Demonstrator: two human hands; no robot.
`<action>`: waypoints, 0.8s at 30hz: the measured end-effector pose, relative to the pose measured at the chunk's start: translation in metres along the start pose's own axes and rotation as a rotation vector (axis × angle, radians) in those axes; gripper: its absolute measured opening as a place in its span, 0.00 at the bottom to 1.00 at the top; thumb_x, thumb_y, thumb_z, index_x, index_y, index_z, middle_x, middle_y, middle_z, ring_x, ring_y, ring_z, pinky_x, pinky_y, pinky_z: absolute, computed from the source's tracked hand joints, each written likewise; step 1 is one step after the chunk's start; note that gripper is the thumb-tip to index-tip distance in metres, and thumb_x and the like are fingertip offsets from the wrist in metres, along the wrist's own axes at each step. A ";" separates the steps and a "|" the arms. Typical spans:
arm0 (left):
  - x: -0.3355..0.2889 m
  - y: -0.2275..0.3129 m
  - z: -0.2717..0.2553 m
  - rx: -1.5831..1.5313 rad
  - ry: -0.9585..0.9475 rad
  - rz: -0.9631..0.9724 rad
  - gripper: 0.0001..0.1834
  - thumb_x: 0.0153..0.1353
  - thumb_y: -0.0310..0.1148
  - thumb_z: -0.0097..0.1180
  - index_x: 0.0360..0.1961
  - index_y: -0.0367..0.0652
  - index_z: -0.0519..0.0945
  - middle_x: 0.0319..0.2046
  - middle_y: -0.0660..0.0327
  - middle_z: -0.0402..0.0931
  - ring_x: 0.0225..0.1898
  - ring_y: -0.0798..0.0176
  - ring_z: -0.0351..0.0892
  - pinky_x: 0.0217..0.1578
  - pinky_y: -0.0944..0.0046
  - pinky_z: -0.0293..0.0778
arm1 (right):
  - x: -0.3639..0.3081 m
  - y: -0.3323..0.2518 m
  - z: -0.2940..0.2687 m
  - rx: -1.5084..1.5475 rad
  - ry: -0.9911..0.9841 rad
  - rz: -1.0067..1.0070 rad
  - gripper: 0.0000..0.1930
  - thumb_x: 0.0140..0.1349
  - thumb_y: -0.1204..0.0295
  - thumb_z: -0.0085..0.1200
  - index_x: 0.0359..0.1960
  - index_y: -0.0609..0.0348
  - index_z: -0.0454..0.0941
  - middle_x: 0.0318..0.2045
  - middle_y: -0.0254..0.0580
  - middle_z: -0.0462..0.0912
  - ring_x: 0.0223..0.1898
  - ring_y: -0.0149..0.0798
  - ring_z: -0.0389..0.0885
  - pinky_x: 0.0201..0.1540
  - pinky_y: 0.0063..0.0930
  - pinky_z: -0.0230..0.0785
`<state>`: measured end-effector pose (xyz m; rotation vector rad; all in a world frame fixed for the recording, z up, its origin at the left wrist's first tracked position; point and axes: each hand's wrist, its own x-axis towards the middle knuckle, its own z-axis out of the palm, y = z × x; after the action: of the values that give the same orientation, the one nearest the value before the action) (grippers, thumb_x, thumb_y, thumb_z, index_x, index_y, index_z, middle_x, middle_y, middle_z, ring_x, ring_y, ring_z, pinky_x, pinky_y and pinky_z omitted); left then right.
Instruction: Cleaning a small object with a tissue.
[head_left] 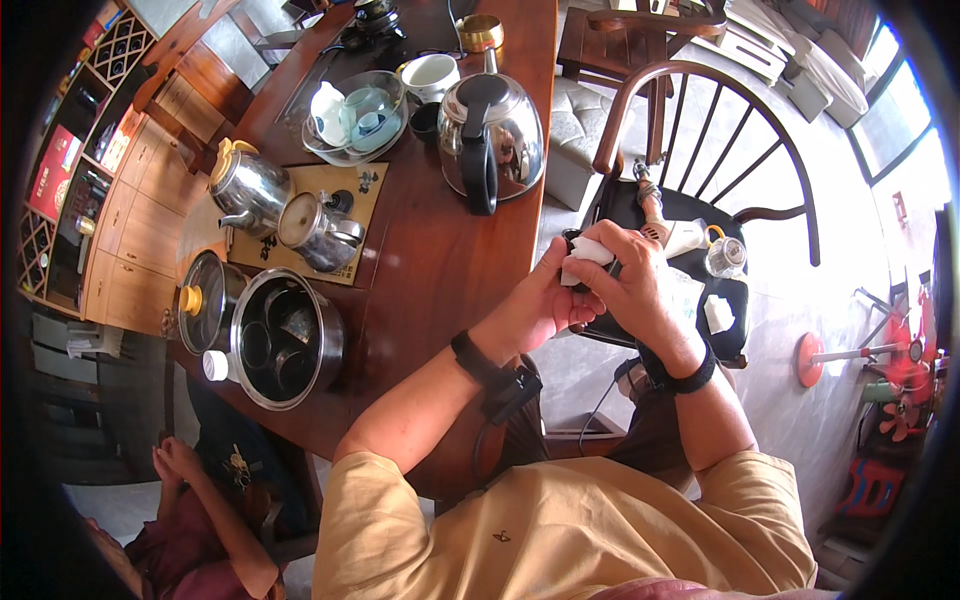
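Both hands meet over the black seat of a wooden chair (pixel 700 130) beside a dark wooden table (pixel 440 260). My left hand (pixel 540 305) grips a small dark object (pixel 572 240) from below. My right hand (pixel 635 280) presses a folded white cloth (pixel 585 255) against that object. The object is mostly hidden by my fingers. Black bands sit on both wrists.
On the table stand a large steel kettle (pixel 490 135), a glass bowl of cups (pixel 355 115), two small steel pots (pixel 245 185) on a mat, and a steel pot of cups (pixel 285 340). A glass jar (pixel 725 255) and white pads lie on the chair seat. Another person sits lower left (pixel 200 520).
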<state>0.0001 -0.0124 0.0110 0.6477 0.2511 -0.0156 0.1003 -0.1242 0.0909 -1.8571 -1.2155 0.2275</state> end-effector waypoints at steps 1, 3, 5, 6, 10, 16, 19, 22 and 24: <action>0.002 -0.001 -0.007 0.019 -0.059 0.014 0.37 0.64 0.71 0.32 0.52 0.51 0.73 0.39 0.66 0.77 0.38 0.71 0.77 0.39 0.68 0.74 | 0.001 0.001 -0.002 0.014 -0.055 -0.044 0.13 0.53 0.67 0.61 0.35 0.63 0.78 0.29 0.52 0.81 0.35 0.55 0.80 0.44 0.40 0.71; 0.002 -0.001 -0.013 0.039 -0.120 0.027 0.37 0.64 0.72 0.30 0.55 0.55 0.71 0.45 0.68 0.75 0.43 0.72 0.75 0.42 0.68 0.72 | 0.000 0.003 -0.004 0.028 -0.108 -0.088 0.15 0.55 0.65 0.60 0.38 0.64 0.77 0.32 0.54 0.81 0.37 0.56 0.80 0.47 0.41 0.70; 0.002 -0.001 -0.014 -0.005 -0.100 0.029 0.37 0.63 0.72 0.31 0.54 0.55 0.72 0.42 0.69 0.75 0.41 0.74 0.75 0.41 0.69 0.71 | -0.005 0.006 -0.002 -0.067 -0.074 -0.100 0.17 0.58 0.64 0.57 0.43 0.64 0.75 0.36 0.56 0.80 0.42 0.58 0.78 0.51 0.44 0.67; 0.002 0.000 -0.015 -0.004 -0.100 0.029 0.37 0.63 0.72 0.31 0.54 0.55 0.72 0.42 0.69 0.75 0.41 0.74 0.75 0.41 0.69 0.71 | -0.005 0.007 -0.003 -0.067 -0.073 -0.100 0.17 0.58 0.64 0.57 0.43 0.64 0.75 0.36 0.56 0.80 0.42 0.58 0.78 0.51 0.44 0.67; 0.002 0.001 -0.016 0.011 -0.170 0.049 0.37 0.62 0.73 0.32 0.53 0.55 0.73 0.40 0.69 0.76 0.39 0.74 0.75 0.38 0.70 0.71 | -0.002 0.006 -0.007 0.053 -0.147 -0.064 0.17 0.60 0.64 0.55 0.45 0.64 0.74 0.36 0.58 0.80 0.44 0.59 0.77 0.52 0.46 0.65; 0.002 -0.002 -0.013 0.045 -0.091 0.047 0.39 0.61 0.74 0.32 0.55 0.55 0.72 0.41 0.69 0.76 0.37 0.73 0.75 0.36 0.69 0.71 | 0.000 0.004 -0.008 0.075 -0.155 -0.079 0.12 0.58 0.67 0.55 0.37 0.65 0.75 0.30 0.56 0.80 0.36 0.58 0.79 0.47 0.44 0.69; 0.004 -0.001 -0.020 0.014 -0.163 0.022 0.40 0.61 0.74 0.32 0.56 0.54 0.72 0.43 0.69 0.77 0.38 0.73 0.75 0.35 0.69 0.71 | -0.001 0.002 -0.005 0.052 -0.123 -0.098 0.11 0.55 0.68 0.56 0.34 0.65 0.73 0.28 0.55 0.79 0.34 0.58 0.79 0.46 0.43 0.70; 0.004 -0.003 -0.027 -0.028 -0.230 0.004 0.40 0.61 0.74 0.32 0.57 0.54 0.71 0.46 0.69 0.76 0.41 0.73 0.75 0.38 0.68 0.72 | -0.001 0.000 -0.003 0.029 -0.117 -0.112 0.11 0.52 0.70 0.55 0.34 0.65 0.73 0.27 0.55 0.79 0.34 0.58 0.79 0.45 0.44 0.70; 0.004 -0.003 -0.026 -0.060 -0.240 0.004 0.40 0.62 0.74 0.32 0.58 0.54 0.71 0.47 0.68 0.76 0.43 0.72 0.75 0.40 0.67 0.72 | -0.001 0.000 -0.003 0.031 -0.124 -0.107 0.12 0.50 0.71 0.54 0.34 0.65 0.73 0.27 0.55 0.78 0.34 0.58 0.79 0.45 0.44 0.70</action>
<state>-0.0021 0.0008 -0.0119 0.5809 0.0189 -0.0812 0.1016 -0.1265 0.0925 -1.7669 -1.3849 0.3041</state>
